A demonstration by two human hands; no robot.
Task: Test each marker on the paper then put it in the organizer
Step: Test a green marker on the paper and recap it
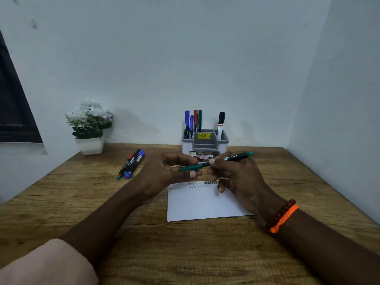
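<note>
Above the paper, both hands' fingers pinch a green marker.

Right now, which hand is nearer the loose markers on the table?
Left. The left hand is just right of the loose markers; the right hand is farther right, past the green marker both hold.
</note>
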